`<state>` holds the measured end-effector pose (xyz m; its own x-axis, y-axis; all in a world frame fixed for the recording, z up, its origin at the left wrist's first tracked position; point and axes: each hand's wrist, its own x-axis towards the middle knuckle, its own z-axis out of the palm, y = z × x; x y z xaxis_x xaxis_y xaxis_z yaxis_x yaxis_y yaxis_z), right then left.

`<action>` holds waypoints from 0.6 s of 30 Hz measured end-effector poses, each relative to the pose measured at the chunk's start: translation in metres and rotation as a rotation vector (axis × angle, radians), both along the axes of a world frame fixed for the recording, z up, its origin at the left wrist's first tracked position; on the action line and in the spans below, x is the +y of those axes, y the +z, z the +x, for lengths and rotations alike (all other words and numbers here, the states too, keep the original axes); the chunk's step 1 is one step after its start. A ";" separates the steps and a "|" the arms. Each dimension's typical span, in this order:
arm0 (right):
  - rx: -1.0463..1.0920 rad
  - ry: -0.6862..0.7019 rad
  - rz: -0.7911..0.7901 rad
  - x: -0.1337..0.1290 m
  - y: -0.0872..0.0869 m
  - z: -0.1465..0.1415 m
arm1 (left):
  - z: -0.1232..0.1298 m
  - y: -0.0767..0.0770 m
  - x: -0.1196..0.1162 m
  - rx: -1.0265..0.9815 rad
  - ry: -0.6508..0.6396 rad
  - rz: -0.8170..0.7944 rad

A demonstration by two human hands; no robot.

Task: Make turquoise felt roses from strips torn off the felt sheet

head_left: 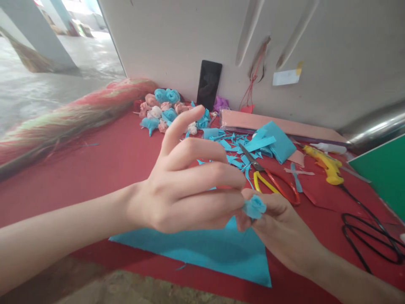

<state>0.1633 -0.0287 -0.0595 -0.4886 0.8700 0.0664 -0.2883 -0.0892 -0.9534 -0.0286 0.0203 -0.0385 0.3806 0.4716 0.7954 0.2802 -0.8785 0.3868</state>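
Note:
A small blue paper flower (255, 207) is between my two hands, above a large blue sheet (202, 247). My right hand (278, 219) pinches it at its base with thumb and fingers. My left hand (196, 181) reaches across from the left, its index finger raised and the other fingers bent, their tips against the flower's left side. The left thumb is hidden. Just beyond the hands lie scissors (275, 181) with red and yellow handles, among blue paper scraps (234, 158).
Finished paper flowers (166, 112) are piled at the back, beside a dark phone (209, 84) leaning on the wall. A folded blue paper (281, 143), a pink paper pack (278, 124) and a yellow glue gun (325, 164) with black cord lie right. A green board (382, 169) stands far right.

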 end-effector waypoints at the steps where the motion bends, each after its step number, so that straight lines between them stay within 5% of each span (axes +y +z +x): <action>1: -0.001 0.001 0.006 0.000 -0.002 0.001 | 0.000 0.002 -0.002 0.047 -0.011 0.260; 3: 0.009 0.006 0.007 0.001 -0.005 0.002 | 0.001 0.008 -0.005 0.167 0.000 0.460; 7: 0.084 0.034 -0.093 0.002 -0.007 0.003 | 0.001 0.020 -0.013 0.216 -0.080 0.247; 12: 0.117 0.104 -0.133 0.004 -0.003 0.001 | 0.008 0.024 -0.024 0.131 -0.192 -0.272; 18: 0.142 0.161 -0.131 0.003 -0.006 0.001 | 0.014 0.027 -0.032 -0.127 -0.528 -1.157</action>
